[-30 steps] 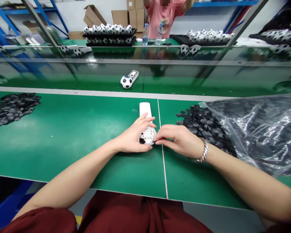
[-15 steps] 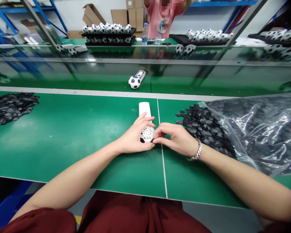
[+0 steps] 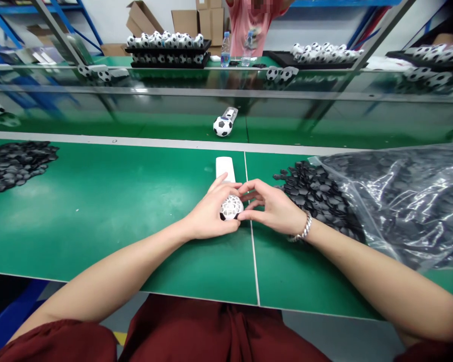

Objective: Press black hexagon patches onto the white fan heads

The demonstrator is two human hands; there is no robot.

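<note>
A white openwork soccer-ball piece (image 3: 231, 206) with black patches along its lower edge sits at the near end of a flat white handle (image 3: 225, 168) on the green table. My left hand (image 3: 210, 210) wraps round its left side, thumb below and fingers over the top. At the right side, my right hand (image 3: 274, 207) curves its thumb and index finger against the ball, the thumb touching the low right edge by a black patch. Beyond my right wrist lies a heap of black patches (image 3: 313, 193). My fingers hide where ball and handle join.
A clear plastic bag (image 3: 407, 206) of black patches lies at right; another black pile (image 3: 18, 163) is far left. Past the white edge strip, a finished-looking soccer-ball piece (image 3: 223, 126) lies on the green belt. Trays of balls (image 3: 168, 48) and a person (image 3: 249, 30) are across.
My right hand's fingers have opened from a pinch into a wider curve around the ball's right side. The soccer-ball piece on the belt has shifted right. My left hand keeps its hold.
</note>
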